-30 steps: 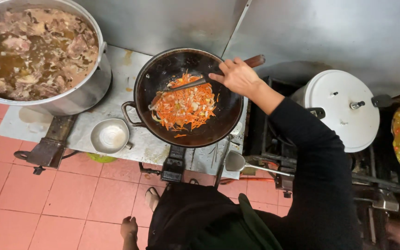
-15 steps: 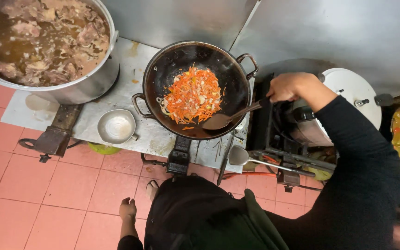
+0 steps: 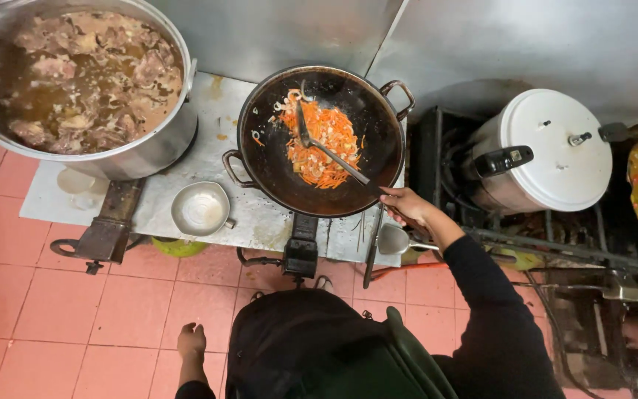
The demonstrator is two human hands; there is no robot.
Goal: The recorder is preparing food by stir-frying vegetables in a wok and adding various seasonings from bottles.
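Orange carrot strips (image 3: 323, 144) are lying in the black wok (image 3: 378, 159). The right hand (image 3: 406, 207) is gripping the spatula (image 3: 326, 148), stirring; scraping low probably stops sticking. The left hand (image 3: 191, 341) is hanging open, near the floor.

- A flat steel stove top (image 3: 215, 111), stained with orange drips, is running along the metal wall above the pink tiled floor (image 3: 60, 310).
- A large steel stockpot (image 3: 149, 151) of broth and meat is sitting at its left end.
- A black two-handled wok (image 3: 275, 166) of shredded orange and white vegetables is resting just right of the pot.
- A small empty steel bowl (image 3: 201, 209) is lying near the front edge, between pot and wok.
- A white-lidded pressure cooker (image 3: 555, 148) is standing on the dark burner frame (image 3: 555, 240) further right.
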